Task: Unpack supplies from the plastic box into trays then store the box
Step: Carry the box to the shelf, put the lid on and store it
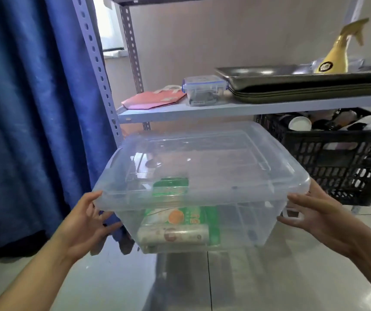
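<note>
A clear plastic box (202, 176) with its lid on hangs above the floor, just in front of the lower bay of a metal shelf. Through its wall I see a green packet (180, 217) and a printed roll (173, 234) lying at the front. My left hand (85, 221) grips the box's left rim, thumb on the lid corner and fingers below. My right hand (314, 217) holds the right rim at the handle. A stack of dark metal trays (292, 85) lies on the shelf board above and behind the box.
On the shelf board (180, 111) lie a red paper bag (153, 99) and a small clip-lock container (204, 89). A yellow spray bottle (335, 57) stands in the top tray. A black crate (341, 160) of clutter sits at the lower right. Blue curtain (34, 108) on the left; tiled floor (270, 277) below.
</note>
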### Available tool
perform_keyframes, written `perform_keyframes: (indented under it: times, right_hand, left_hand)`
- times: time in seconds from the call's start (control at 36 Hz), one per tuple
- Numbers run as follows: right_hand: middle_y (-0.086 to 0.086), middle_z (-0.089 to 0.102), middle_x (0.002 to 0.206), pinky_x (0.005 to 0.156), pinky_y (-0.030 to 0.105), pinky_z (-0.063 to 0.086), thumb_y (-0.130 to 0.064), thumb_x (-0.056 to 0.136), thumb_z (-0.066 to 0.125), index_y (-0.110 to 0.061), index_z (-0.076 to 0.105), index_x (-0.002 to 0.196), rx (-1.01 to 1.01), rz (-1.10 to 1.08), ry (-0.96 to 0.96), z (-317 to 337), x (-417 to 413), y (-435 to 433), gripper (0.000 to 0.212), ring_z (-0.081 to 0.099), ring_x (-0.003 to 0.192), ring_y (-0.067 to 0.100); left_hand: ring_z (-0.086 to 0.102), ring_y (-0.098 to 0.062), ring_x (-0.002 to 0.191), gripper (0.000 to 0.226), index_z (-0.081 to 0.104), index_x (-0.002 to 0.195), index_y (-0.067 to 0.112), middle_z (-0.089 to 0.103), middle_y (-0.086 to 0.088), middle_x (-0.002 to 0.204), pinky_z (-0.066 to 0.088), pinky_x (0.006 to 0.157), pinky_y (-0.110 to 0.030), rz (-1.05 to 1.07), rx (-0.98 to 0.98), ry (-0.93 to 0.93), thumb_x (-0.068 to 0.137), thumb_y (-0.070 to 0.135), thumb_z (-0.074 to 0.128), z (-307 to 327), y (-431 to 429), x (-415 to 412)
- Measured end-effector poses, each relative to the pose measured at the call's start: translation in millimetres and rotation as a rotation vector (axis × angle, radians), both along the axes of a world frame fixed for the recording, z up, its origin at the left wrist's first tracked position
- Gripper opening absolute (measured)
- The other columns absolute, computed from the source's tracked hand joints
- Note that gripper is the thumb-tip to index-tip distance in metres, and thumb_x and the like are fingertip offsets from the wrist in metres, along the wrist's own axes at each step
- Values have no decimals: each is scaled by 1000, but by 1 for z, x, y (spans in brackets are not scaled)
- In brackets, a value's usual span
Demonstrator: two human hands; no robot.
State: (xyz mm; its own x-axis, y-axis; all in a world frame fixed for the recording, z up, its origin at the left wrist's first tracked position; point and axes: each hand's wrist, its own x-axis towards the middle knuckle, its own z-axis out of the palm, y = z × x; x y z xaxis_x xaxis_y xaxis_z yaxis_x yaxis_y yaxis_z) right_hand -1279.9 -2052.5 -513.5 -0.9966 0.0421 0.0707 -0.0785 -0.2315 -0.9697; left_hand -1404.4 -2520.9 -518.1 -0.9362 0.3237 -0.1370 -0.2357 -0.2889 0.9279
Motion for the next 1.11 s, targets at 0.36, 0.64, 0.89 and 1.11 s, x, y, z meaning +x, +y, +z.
perform_keyframes:
  times: [0.36,0.64,0.89,1.11]
  right_hand:
    - [1,68,125,71,34,60,-3,74,79,-42,51,131,76,-169,-77,-24,-55,16,75,69,107,25]
    - [-6,70,115,91,36,52,-26,73,83,-41,60,123,518,-628,146,-14,-107,7,56,66,106,13]
    - [14,42,151,110,50,35,-30,98,54,-14,53,139,1287,-776,-22,0,-191,-19,44,32,140,37]
    - [0,2,166,116,59,11,-49,97,41,-35,3,155,1588,-653,-127,-23,-197,-14,71,-4,151,27]
  left_hand:
    - [57,-20,127,81,48,139,45,56,7,143,52,96,-50,-158,-91,113,70,24,85,-29,30,-59]
    - [68,-20,110,57,65,125,30,72,1,120,56,82,-39,182,-165,182,70,27,80,-20,52,-104]
    - [35,-26,142,51,47,145,25,31,-4,159,37,111,-45,449,-985,766,96,33,61,-5,109,-150]
    - [-23,-34,148,83,-23,152,35,-21,-5,164,-9,118,-53,436,-1580,957,101,29,42,-37,130,-153]
